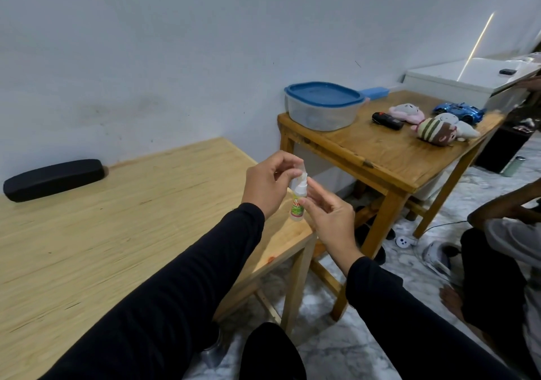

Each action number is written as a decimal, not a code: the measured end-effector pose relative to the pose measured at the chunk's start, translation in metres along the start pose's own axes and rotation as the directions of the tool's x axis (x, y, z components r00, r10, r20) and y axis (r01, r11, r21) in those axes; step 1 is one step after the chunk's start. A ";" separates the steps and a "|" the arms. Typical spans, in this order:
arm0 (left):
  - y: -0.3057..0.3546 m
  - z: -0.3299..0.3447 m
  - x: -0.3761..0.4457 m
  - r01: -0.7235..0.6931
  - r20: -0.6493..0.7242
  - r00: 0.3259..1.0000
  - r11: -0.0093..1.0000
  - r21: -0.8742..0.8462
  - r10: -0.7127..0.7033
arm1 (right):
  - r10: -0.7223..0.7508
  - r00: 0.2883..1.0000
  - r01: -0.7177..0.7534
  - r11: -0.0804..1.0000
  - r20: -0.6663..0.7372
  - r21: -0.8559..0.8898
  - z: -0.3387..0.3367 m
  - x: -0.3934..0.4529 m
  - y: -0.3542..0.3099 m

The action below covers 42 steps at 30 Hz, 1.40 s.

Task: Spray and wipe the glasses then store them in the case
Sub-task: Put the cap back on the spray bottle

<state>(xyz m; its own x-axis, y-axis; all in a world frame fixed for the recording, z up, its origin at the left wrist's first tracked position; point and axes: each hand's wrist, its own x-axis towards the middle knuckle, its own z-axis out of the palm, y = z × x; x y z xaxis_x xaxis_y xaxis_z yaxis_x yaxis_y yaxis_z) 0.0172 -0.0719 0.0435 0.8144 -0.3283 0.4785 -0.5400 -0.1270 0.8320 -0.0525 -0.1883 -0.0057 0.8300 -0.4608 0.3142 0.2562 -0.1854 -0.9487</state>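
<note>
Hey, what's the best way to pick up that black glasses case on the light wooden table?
Grip the glasses case across its narrow middle, coming from above, fingers on one long side and thumb on the other. It lies flat and closed near the wall, long and rounded, so its ends would likely slip.

We cannot read the spray bottle's (298, 201) label; fingers cover part. The seated person (503, 251) is cut off at right.

Two wooden tables against a pale wall

The wall (205, 43) is plain and bluish white, with a bright streak of light (477, 43) at the right. A light table (87, 248) stands beside a darker one (380, 151). The floor (336, 347) is grey-white marble. A white cabinet (456, 82) sits in the far corner.
</note>
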 end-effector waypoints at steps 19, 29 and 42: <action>-0.031 0.012 -0.039 0.183 0.028 0.983 0.975 -0.124 -0.181 | -0.150 0.968 0.209 0.927 0.202 -0.311 -0.011 0.013 -0.010; -0.034 0.018 -0.041 0.212 -0.021 0.975 0.960 -0.180 -0.220 | -0.038 0.969 0.106 0.956 0.242 -0.275 -0.012 0.019 -0.006; -0.034 0.017 -0.040 0.222 -0.019 0.973 0.960 -0.168 -0.229 | -0.030 0.987 0.066 0.972 0.159 -0.226 0.000 0.013 -0.005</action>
<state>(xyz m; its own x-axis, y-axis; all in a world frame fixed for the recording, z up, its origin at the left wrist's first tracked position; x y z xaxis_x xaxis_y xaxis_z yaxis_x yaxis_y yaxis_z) -0.0005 -0.0706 -0.0091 0.9202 -0.2728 0.2808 -0.3019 -0.0378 0.9526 -0.0432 -0.1934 0.0031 0.8904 -0.3107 0.3328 0.1917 -0.4072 -0.8930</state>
